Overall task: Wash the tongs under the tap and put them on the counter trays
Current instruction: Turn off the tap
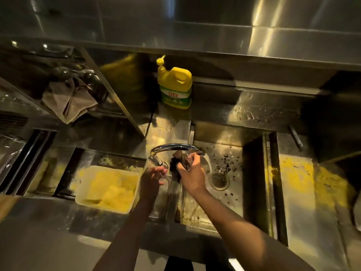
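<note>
Right hand point(190, 174) — fingers curled tight round a dark cloth point(178, 163) — sits over the sink point(254, 173). Left hand point(153, 176), fingers loosely curled, holds what appear to be the tongs point(175, 194), long axis running toward the viewer. Tap point(175, 148) just beyond.

Container point(107, 189) left of sink point(224, 192), soap bottle point(175, 88) behind tap point(175, 147)

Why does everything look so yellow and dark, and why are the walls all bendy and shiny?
In the head view, warm dim light tints the steel sink yellow; bright glare streaks the back wall; corners fall into shadow; the wide lens curves straight edges; the right hand and dark cloth look slightly smeared.
</note>
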Action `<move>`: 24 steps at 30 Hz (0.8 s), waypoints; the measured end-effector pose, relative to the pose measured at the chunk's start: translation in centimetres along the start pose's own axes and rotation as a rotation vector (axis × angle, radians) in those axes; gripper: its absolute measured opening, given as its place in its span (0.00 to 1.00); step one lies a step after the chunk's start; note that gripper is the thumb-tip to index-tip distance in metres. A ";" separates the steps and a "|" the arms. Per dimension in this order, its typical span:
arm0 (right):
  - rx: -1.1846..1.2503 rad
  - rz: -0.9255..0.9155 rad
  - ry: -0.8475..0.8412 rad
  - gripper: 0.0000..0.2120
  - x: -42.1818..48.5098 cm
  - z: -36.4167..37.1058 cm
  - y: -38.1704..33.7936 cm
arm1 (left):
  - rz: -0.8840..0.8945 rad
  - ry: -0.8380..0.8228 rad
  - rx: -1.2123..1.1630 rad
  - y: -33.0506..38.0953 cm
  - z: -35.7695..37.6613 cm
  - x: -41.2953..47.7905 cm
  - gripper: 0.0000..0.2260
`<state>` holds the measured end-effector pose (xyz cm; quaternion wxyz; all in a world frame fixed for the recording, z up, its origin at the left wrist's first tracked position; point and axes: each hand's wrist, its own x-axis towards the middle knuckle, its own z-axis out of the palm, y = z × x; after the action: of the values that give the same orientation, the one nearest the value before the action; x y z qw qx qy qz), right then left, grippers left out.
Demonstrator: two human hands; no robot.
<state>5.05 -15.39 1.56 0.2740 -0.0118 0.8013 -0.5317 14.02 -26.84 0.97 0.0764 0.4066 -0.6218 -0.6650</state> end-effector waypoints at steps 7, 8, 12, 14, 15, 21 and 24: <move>0.105 -0.094 0.211 0.16 3.7 4.2 0.0 | 0.102 0.123 0.223 -0.2 -3.2 7.1 0.17; 0.090 -0.102 0.211 0.16 4.5 4.4 -0.3 | 0.095 0.092 0.240 0.0 -3.3 8.0 0.19; -0.266 -0.103 0.070 0.18 7.6 5.3 -0.2 | 0.054 -0.053 0.265 1.0 -2.4 9.9 0.17; -0.415 -0.058 -0.035 0.23 8.1 5.4 0.1 | 0.045 -0.052 0.266 0.9 -2.2 10.3 0.15; -0.450 -0.059 -0.034 0.24 8.0 5.4 0.2 | 0.056 -0.047 0.262 0.7 -2.3 10.3 0.15; -0.486 -0.169 0.154 0.18 6.2 6.5 0.4 | 0.095 0.022 0.172 0.5 -3.2 9.1 0.09; -0.430 -0.193 0.217 0.12 5.6 6.9 0.5 | 0.103 0.012 0.200 -0.3 -4.5 8.1 0.09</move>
<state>3.60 -22.75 -3.23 0.1256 -0.0888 0.9157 -0.3711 11.68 -35.17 -2.46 0.0733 0.3838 -0.7045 -0.5925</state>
